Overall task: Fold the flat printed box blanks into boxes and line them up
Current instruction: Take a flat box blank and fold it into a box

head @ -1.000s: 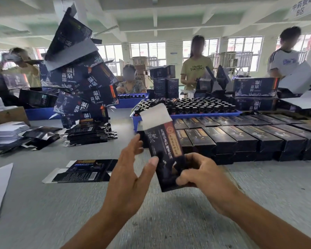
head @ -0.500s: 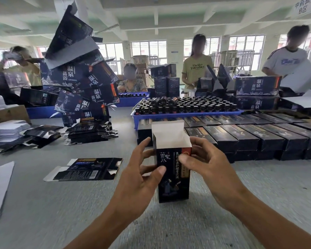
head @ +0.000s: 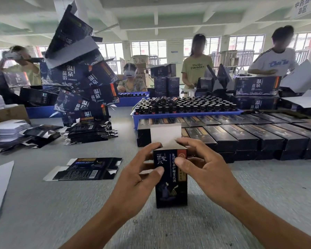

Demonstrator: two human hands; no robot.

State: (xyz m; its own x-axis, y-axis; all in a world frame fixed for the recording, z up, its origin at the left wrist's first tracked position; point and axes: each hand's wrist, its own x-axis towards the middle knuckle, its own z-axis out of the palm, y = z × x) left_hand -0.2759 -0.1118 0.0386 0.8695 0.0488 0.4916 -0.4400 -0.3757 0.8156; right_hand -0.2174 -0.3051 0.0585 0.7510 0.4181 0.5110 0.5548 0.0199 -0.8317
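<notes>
Change: since the earlier frame the box (head: 171,178) has gone from being held tilted above the table to standing upright on the grey table (head: 258,186) at lower centre, and both hands have climbed to its top end.
Step in hand: closing the top of a box already squared up from its blank; the white lid flap (head: 165,134) still stands up behind the opening.
Left hand (head: 142,169): fingers curled round the box's left edge, thumb pressed on the printed front, forefinger hooked over the upper left corner.
Right hand (head: 203,164): thumb on the front near the red seal, fingers curled over the upper right corner; they seem to be pushing a side flap inward, though the flap itself is hidden under them.
Next move: I judge the side flaps need to be folded in, then the white lid flap bent forward and its tongue tucked into the front wall, with one hand steadying the body so it does not skew.
After that: the box belongs with the rows of finished boxes (head: 241,139) lying at centre right, just behind it.
Supply: one flat blank (head: 86,168) lies at centre left of the frame; a stack of blanks (head: 90,132) sits farther back.
Beyond: a blue tray of dark bottles (head: 185,106) stands behind the finished rows.
</notes>
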